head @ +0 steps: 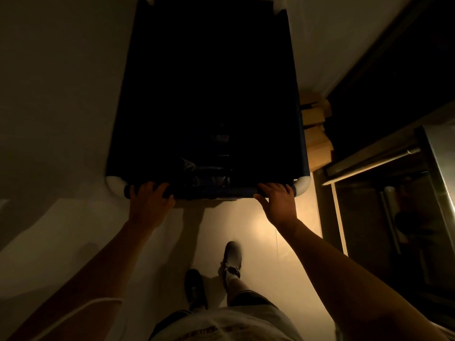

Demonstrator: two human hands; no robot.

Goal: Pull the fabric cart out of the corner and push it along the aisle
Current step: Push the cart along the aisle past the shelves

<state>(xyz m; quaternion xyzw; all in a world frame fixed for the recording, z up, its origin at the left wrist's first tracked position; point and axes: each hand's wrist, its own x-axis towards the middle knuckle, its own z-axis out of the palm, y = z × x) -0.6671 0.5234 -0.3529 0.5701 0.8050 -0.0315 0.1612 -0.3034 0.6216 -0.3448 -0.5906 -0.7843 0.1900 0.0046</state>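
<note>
The fabric cart (301,134) is a deep, dark blue bin with white rounded corner pieces, filling the upper middle of the head view. Its inside is almost black; faint shiny shapes lie near the bottom. My left hand (150,201) is curled over the near rim by the left corner. My right hand (278,201) rests on the same rim by the right corner, fingers over the edge. Both arms stretch forward, and my feet stand on the floor just behind the cart.
A pale wall (54,99) runs close along the cart's left side. Stacked cardboard boxes (317,134) sit tight against its right side. A metal shelf unit (384,156) and dark doorway stand at the right. Lit floor (246,230) lies beneath me.
</note>
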